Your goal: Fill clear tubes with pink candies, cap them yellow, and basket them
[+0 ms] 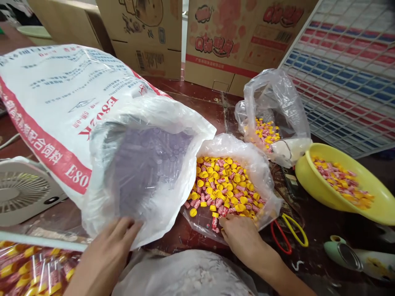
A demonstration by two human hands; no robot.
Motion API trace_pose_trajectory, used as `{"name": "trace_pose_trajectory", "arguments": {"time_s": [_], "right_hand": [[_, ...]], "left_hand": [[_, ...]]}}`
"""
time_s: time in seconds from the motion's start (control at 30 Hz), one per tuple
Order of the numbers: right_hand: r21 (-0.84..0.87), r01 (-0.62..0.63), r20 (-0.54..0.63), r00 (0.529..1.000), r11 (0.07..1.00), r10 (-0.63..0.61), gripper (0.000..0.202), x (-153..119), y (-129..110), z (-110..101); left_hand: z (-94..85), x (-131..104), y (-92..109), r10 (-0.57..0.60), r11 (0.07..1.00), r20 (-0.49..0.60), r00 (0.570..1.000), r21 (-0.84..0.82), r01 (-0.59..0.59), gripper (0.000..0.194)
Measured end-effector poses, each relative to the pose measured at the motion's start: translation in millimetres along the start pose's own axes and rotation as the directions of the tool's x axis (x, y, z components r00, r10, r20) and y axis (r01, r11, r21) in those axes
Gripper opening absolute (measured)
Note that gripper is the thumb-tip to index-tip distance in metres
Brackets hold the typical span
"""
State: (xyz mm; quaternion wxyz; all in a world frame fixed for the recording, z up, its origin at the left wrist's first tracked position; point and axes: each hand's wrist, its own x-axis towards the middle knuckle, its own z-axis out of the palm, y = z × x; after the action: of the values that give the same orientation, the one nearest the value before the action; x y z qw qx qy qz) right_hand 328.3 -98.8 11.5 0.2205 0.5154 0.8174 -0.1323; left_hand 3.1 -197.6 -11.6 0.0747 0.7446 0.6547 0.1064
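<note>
My left hand (109, 246) lies at the lower lip of a white woven sack (61, 98), fingers bent together at its mouth. Inside the sack are many clear plastic tubes (166, 152). My right hand (243, 238) reaches into the front of a clear plastic bag (262, 172), fingers curled at the edge of a heap of small yellow-capped pieces (219, 185) with red-and-white wrapped bodies. One such piece lies beside its fingertips. What either hand holds, if anything, is hidden.
Filled tubes with yellow caps (33, 271) lie at lower left, below a white fan (24, 189). Right of the heap are another plastic bag (277, 107), a yellow basin (333, 193), red and yellow scissor handles (290, 234) and a white wire rack (345, 74). Cardboard boxes (212, 61) stand behind.
</note>
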Motion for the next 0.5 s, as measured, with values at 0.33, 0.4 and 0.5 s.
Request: {"name": "trace_pose_trajectory", "arguments": {"time_s": [0.33, 0.4, 0.5], "right_hand": [[0.911, 0.234, -0.302, 0.939, 0.341, 0.162, 0.022, 0, 7, 6], [0.974, 0.219, -0.225, 0.967, 0.062, 0.116, 0.023, 4, -6, 7], [0.982, 0.168, -0.168, 0.986, -0.087, 0.004, 0.025, 8, -23, 3]], "left_hand": [[10.9, 71, 22, 0.158, 0.985, 0.045, 0.986, -0.073, -0.154, 0.024], [5.9, 61, 39, 0.196, 0.906, 0.036, 0.980, -0.389, -0.167, 0.024], [0.1, 48, 65, 0.212, 0.761, 0.038, 0.977, -0.633, -0.140, 0.024]]}}
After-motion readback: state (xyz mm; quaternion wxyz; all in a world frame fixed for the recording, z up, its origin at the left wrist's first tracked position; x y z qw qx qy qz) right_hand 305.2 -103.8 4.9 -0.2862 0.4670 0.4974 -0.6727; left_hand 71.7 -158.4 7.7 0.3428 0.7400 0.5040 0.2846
